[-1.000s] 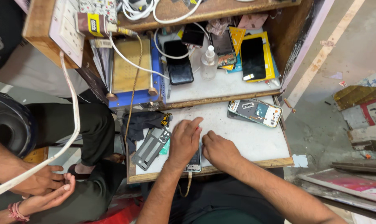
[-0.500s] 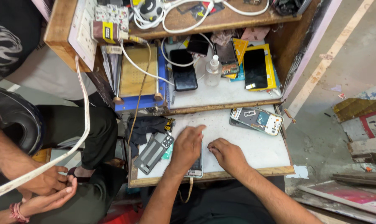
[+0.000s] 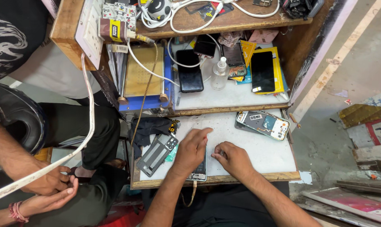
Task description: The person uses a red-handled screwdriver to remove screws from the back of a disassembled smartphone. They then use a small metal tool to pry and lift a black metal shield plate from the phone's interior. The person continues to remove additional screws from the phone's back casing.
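Pressing flat on a slim opened smartphone with exposed silver bottom edge (image 3: 200, 171) at the white tabletop's (image 3: 266, 153) near edge, left hand (image 3: 191, 151) covers it while right hand (image 3: 233, 159) rests curled beside; a dark grey detached back cover (image 3: 155, 154) lies left, reassembly apparently unfinished.

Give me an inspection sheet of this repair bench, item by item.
Surface: white speckled worktop, wooden front edge.
Job's things: opened phone under left hand; right hand beside it.
Clutter: grey back cover, opened phone chassis, black cloth, clear bottle, black phones.
Grippers: both hands flat on worktop.
Cables: white cables on shelf; thick white cord.
Surroundings: another person's hands, concrete floor.
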A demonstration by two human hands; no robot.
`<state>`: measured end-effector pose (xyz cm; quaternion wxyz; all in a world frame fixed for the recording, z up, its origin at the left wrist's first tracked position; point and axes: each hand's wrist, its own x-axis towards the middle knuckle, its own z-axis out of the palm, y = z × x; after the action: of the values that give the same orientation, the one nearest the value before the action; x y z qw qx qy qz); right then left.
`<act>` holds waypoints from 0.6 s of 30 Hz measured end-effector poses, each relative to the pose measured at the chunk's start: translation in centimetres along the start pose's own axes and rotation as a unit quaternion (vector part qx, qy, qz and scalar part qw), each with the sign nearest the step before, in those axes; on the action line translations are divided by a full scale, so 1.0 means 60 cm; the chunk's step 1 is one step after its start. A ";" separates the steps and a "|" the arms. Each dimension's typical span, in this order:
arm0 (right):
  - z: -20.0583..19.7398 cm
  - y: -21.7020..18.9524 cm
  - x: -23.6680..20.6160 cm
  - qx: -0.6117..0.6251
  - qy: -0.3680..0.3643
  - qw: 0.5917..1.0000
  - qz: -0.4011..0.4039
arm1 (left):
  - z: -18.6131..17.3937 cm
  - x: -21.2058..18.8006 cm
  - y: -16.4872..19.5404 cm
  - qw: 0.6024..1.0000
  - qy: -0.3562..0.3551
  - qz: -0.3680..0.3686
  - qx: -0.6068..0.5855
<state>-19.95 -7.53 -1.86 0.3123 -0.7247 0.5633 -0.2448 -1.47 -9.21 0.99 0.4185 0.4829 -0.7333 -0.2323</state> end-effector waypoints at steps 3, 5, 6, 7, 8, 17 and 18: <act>0.005 0.007 -0.001 0.006 0.024 0.999 -0.029 | -0.001 -0.006 -0.005 0.996 0.013 0.084 -0.001; 0.010 0.012 -0.002 0.004 0.021 0.999 -0.032 | -0.001 -0.008 -0.006 0.993 0.049 0.073 0.074; 0.012 0.016 -0.002 0.003 0.024 0.999 -0.034 | -0.002 -0.011 -0.006 0.998 0.015 0.038 0.041; 0.014 0.019 0.001 0.002 0.031 0.998 -0.055 | -0.003 -0.011 -0.007 1.000 -0.018 0.009 0.008; 0.015 0.023 0.002 0.002 0.039 0.997 -0.073 | -0.004 -0.013 -0.008 0.998 -0.053 -0.021 -0.026; 0.023 0.039 -0.002 0.045 0.035 0.998 -0.039 | 0.025 -0.049 -0.025 0.990 0.099 0.050 -0.089; 0.023 0.039 -0.003 0.052 0.038 0.997 -0.043 | 0.032 -0.060 -0.024 0.991 0.092 0.042 -0.090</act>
<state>-20.59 -7.50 -4.53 0.3170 -0.7212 0.5297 -0.3144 -1.68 -6.68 -2.52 0.5357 0.4312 -0.6874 -0.2338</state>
